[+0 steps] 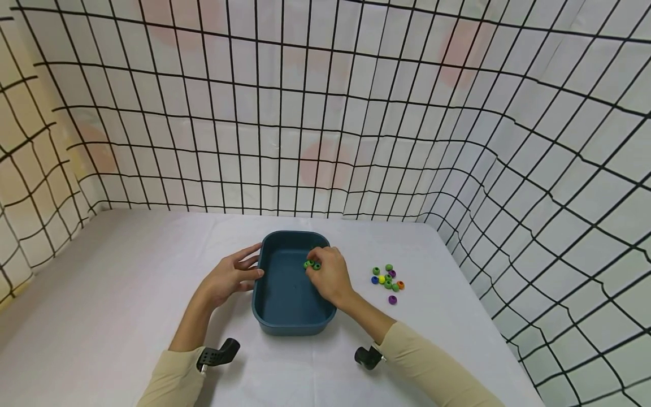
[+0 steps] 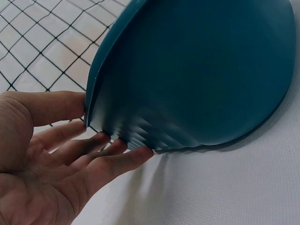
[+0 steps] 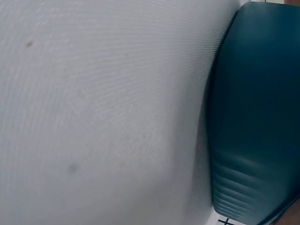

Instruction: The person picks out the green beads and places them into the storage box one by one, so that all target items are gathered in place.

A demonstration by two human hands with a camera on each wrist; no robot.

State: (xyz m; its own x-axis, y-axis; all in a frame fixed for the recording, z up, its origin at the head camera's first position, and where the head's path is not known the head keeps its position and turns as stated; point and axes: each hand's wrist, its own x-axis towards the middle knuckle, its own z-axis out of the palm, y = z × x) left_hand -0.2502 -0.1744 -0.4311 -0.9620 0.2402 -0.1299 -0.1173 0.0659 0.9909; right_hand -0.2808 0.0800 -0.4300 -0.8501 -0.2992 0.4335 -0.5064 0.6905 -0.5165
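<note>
A dark teal rectangular bin (image 1: 292, 329) stands on the white cloth. My left hand (image 1: 230, 277) is at its left side, with the thumb at the rim and fairly straight fingers (image 2: 119, 164) against the ribbed outer wall. My right hand (image 1: 331, 277) reaches over the bin's right rim and pinches a few small green beads (image 1: 317, 266) at the fingertips, above the bin's inside. Its palm side is hidden. In the right wrist view, the bin's outer wall (image 3: 255, 103) fills the right side, and only slivers of skin show at the edge.
Right of the bin lies a loose group of beads: several green, plus purple (image 1: 393, 299), blue (image 1: 374, 280), yellow (image 1: 382, 280) and orange (image 1: 400, 285). A black wire grid (image 1: 320, 121) encloses the back and sides of the cloth-covered table (image 1: 127, 294).
</note>
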